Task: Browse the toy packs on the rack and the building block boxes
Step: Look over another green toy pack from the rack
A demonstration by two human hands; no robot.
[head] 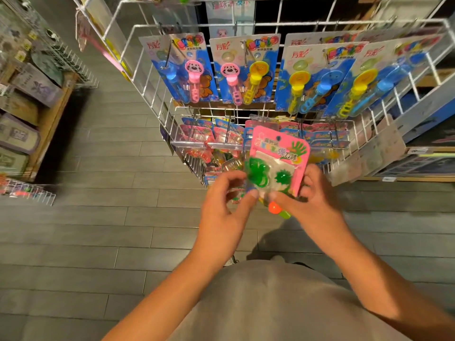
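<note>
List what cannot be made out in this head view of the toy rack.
- Pink pack: lower edge covered by left hand and right hand; printing too blurred to read.
- Lower-tier packs: hidden behind rack wires and pink pack.
- Left shelf boxes: motion-blurred, cut by edge.

Both hands, left hand (222, 207) and right hand (314, 200), pinch a pink toy pack (279, 161) before the wire rack (157, 104)

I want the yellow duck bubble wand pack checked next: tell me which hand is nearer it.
Left. The left hand is almost directly below the yellow duck bubble wand pack; the right hand is farther right.
</note>
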